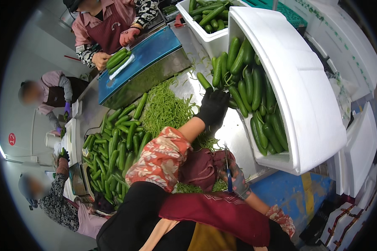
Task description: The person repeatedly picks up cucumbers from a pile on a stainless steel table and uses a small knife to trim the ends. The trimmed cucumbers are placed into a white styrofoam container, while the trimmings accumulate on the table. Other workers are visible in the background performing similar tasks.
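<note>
My left hand (212,106), in a black glove, reaches to the cucumbers at the opening of a tilted white foam box (301,94). Its fingertips touch or lie just beside a cucumber (203,80); whether they grip it I cannot tell. My right hand (238,179), in a dark patterned glove, holds scissors (228,169) with blue handles, blades pointing away from me. Beside it a maroon cloth (198,169) lies on the metal table (235,131). Cucumbers (254,84) fill the box and spill from its open side.
Cut green stems (166,109) lie heaped mid-table, with a large cucumber pile (113,150) to the left. A blue-topped metal stand (141,62) stands beyond, where a co-worker handles cucumbers. Another foam box (204,34) stands behind. Two more people work at far left.
</note>
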`<act>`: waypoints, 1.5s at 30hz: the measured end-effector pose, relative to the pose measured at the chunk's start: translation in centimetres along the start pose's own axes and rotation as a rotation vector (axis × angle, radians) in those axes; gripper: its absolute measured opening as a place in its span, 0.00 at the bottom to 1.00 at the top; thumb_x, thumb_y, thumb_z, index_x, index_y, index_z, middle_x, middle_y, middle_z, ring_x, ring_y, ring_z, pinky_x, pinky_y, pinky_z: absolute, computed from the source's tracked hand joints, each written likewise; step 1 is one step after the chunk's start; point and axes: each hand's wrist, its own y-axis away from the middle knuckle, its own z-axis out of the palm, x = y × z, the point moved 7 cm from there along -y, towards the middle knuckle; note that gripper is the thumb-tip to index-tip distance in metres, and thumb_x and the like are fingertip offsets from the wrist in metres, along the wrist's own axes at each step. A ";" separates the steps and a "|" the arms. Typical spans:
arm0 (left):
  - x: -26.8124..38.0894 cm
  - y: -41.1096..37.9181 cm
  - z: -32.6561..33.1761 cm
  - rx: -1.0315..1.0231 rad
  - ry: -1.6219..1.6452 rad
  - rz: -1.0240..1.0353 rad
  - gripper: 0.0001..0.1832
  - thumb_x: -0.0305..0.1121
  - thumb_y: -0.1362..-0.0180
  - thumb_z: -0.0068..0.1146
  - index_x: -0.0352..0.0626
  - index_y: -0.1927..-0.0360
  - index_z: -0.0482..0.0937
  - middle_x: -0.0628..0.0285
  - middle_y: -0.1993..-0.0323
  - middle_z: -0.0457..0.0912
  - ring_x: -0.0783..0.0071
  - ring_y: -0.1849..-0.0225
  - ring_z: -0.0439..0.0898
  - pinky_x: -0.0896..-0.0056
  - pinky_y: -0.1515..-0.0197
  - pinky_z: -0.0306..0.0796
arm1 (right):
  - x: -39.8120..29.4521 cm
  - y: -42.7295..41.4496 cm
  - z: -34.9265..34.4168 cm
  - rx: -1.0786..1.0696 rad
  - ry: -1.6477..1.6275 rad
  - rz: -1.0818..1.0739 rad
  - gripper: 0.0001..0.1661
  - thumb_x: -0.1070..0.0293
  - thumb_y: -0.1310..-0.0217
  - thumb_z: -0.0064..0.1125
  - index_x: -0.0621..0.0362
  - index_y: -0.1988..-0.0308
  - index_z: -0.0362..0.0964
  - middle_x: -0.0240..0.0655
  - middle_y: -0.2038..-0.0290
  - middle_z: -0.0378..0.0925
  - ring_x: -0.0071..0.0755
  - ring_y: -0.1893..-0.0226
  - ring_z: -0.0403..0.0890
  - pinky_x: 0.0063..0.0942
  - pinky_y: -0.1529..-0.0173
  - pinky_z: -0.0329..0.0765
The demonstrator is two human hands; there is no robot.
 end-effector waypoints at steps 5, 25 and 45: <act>-0.1 0.6 0.3 -0.234 -0.104 -0.017 0.06 0.40 0.59 0.54 0.55 0.78 0.80 0.66 0.74 0.76 0.68 0.65 0.72 0.61 0.55 0.61 | 0.5 0.2 -2.0 0.185 0.111 -0.091 0.26 0.50 0.34 0.41 0.57 0.46 0.59 0.35 0.76 0.70 0.20 0.84 0.68 0.12 0.78 0.67; -11.0 -1.0 3.4 -0.510 -0.083 -0.061 0.23 0.64 0.58 0.55 0.62 0.66 0.79 0.65 0.67 0.79 0.62 0.55 0.75 0.45 0.41 0.51 | 0.1 -0.3 -4.5 0.151 1.017 -0.191 0.31 0.62 0.48 0.63 0.58 0.48 0.58 0.34 0.68 0.71 0.23 0.73 0.72 0.17 0.71 0.69; 3.9 9.6 -14.9 -0.179 0.670 -0.245 0.30 0.36 0.57 0.63 0.45 0.48 0.69 0.53 0.58 0.73 0.54 0.56 0.73 0.59 0.52 0.67 | -4.0 -2.5 0.9 0.079 1.124 -0.215 0.35 0.60 0.48 0.62 0.65 0.44 0.60 0.42 0.54 0.73 0.35 0.57 0.77 0.28 0.54 0.74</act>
